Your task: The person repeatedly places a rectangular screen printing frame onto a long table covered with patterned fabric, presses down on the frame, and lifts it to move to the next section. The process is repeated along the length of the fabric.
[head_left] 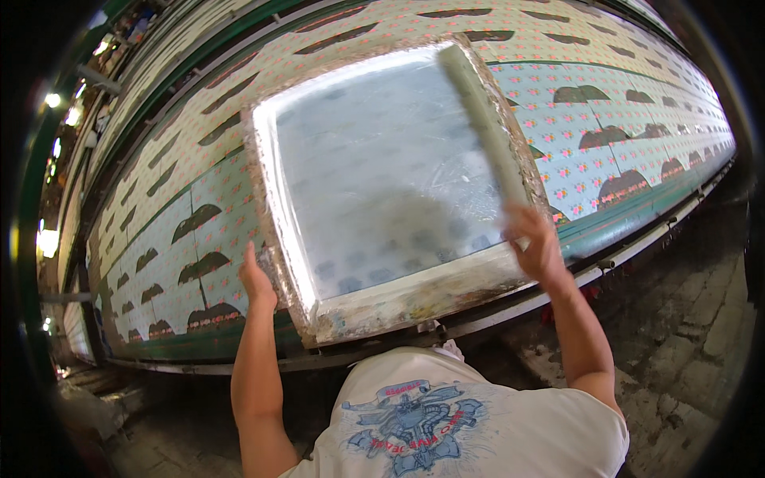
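Note:
A large screen printing frame (pixel 414 296), its wooden rim crusted and stained, is between my hands over a printed cloth. Its pale, cloudy mesh (pixel 374 175) shows faint dark shapes through it. Inside the right side lies a long greyish-green bar (pixel 482 119), like a squeegee. My left hand (pixel 260 280) is against the outer left side of the frame, fingers pointing up along it and gripping the edge. My right hand (pixel 535 243), blurred, is closed over the right rim near the bar's lower end. Whether the frame touches the cloth cannot be told.
Light blue cloth (pixel 586 163) with pink flowers and dark umbrella-like shapes covers the long table on both sides. A green table edge (pixel 621 227) and a metal rail (pixel 637 253) run along the near side. Worn paving (pixel 677 342) lies at right. Lamps (pixel 49 241) glow at far left.

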`<move>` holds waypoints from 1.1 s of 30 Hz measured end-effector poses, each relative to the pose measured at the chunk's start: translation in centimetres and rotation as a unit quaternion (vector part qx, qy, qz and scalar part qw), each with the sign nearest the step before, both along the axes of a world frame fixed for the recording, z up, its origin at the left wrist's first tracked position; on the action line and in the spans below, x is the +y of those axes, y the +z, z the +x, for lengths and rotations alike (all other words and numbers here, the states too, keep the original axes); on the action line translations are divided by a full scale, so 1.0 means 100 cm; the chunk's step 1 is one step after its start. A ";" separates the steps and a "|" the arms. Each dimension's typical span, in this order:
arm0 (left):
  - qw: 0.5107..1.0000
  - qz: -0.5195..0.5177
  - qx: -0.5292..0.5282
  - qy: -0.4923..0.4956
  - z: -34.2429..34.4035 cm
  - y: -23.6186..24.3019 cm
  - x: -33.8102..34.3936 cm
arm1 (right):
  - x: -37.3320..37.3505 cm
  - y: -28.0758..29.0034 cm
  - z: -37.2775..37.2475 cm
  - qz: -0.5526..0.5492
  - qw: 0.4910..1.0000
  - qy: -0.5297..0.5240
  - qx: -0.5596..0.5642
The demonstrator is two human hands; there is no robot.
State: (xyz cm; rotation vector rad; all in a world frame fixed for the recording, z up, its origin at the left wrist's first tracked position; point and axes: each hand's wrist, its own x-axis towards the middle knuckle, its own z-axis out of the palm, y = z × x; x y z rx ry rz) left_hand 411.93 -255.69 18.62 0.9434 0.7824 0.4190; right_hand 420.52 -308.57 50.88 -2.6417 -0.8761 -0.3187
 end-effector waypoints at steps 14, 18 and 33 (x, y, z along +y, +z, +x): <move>0.962 0.194 0.185 -0.056 0.014 0.058 -0.033 | 0.098 -0.057 -0.092 -0.198 0.963 0.177 -0.041; 0.953 0.237 0.167 -0.085 0.015 0.053 -0.032 | 0.114 -0.074 -0.075 -0.297 0.949 0.106 0.015; 0.953 0.287 0.098 -0.011 0.001 0.058 -0.036 | 0.125 -0.064 -0.110 -0.296 0.950 0.096 0.024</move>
